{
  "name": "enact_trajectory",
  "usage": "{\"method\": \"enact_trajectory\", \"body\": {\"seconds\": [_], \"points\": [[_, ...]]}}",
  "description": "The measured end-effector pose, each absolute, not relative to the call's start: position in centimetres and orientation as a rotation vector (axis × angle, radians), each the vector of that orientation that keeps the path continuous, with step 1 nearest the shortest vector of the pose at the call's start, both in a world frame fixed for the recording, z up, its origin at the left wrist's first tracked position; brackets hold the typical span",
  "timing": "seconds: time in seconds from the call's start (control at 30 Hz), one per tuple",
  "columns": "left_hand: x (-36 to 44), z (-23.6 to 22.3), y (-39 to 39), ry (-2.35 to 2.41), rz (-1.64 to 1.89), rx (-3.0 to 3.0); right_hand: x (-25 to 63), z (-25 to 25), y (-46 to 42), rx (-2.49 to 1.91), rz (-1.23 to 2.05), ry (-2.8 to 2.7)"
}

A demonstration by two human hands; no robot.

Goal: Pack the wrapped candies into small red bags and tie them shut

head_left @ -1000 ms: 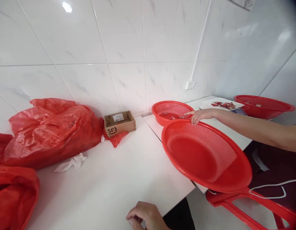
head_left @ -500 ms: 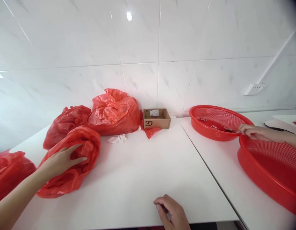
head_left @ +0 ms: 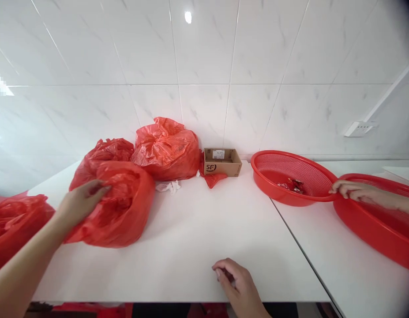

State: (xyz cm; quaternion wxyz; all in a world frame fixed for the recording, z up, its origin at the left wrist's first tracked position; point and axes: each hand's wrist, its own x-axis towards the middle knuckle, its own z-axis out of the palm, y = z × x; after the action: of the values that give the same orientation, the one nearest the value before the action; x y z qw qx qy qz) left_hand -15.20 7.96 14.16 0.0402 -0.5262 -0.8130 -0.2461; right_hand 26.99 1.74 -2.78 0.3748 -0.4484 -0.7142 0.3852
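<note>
At the left, my left hand (head_left: pixel 82 201) pinches the upper edge of a red plastic bag (head_left: pixel 138 212). The bag bulges upright on the white table, its crumpled mouth facing me. My right hand (head_left: pixel 239 285) hovers by the table's front edge, fingers curled in toward the thumb. Whether anything small sits inside those fingers cannot be made out. No object on the table is in contact with my right hand.
Behind stand two more red bags (head_left: pixel 166 152) and a small cardboard box (head_left: pixel 220 168). A co-worker's hand (head_left: pixel 353 191) grips a red mesh basket (head_left: pixel 290 198) holding small wrapped pieces. A second red basket (head_left: pixel 373 229) is at the right. Another red bag (head_left: pixel 19 229) lies far left.
My left hand has gone from spread inside the bag's mouth to a pinch on its edge, and the bag stands fuller. The co-worker's basket has shifted nearer, its pieces gathered together.
</note>
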Motion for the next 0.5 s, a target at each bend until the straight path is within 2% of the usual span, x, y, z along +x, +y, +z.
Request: {"method": "enact_trajectory", "body": {"seconds": [0.1,0.2,0.37,0.5], "points": [[-12.9,12.5,8.0,-2.554,-0.735,-1.763,25.7,-0.3,2.9,-1.085,1.112,-1.848],[-11.1,11.7,7.7,-2.535,-0.711,-1.907,23.2,2.9,4.3,-0.946,1.090,-1.924],[-9.2,10.6,7.4,-2.384,-0.642,-2.032,16.6,6.8,7.8,-0.800,0.725,-2.037],[-7.7,9.3,7.2,-2.127,-0.655,-2.004,12.5,6.2,11.1,-1.146,0.549,-2.117]]}}
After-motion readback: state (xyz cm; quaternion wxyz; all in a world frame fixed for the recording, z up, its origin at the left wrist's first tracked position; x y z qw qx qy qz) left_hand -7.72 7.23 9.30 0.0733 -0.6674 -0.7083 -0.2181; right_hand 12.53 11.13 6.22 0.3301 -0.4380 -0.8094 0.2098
